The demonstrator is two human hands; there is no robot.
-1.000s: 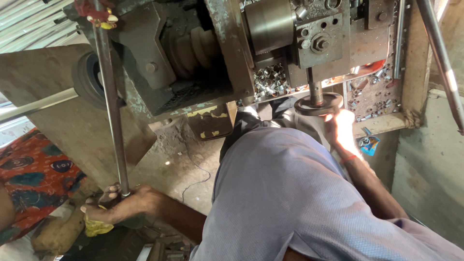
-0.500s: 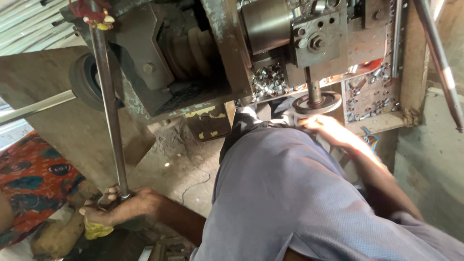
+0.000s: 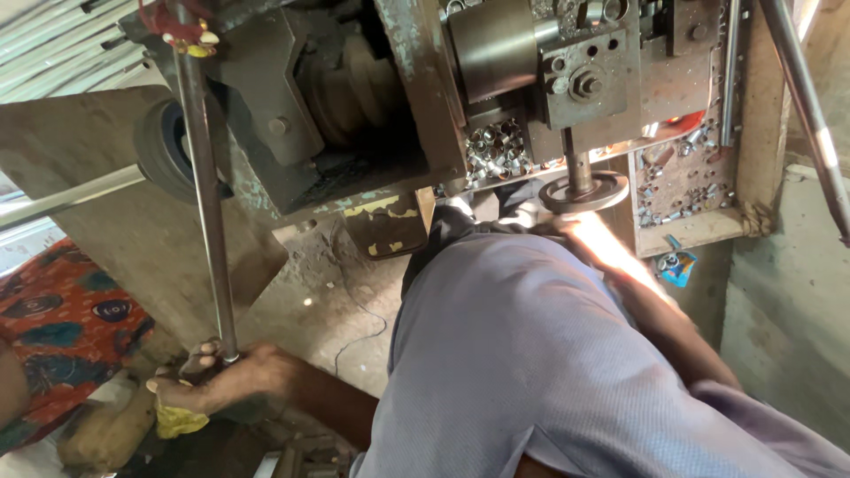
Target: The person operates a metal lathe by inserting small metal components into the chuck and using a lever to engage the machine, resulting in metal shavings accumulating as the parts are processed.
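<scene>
At lower left our left hand [image 3: 208, 381] clamps the long lever rod [image 3: 205, 195]; our right hand [image 3: 589, 239], fingers unclear in glare, meets the handwheel [image 3: 584, 190] at centre. Pull steadily, feed gently.

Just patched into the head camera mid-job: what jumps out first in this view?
The big grimy machine fills the top of the view, with a heap of small shiny metal pieces at its middle. Lower left, the left hand grips the bottom end of a long steel rod. The right hand, washed out by sunlight, reaches up beneath a round handwheel.
</scene>
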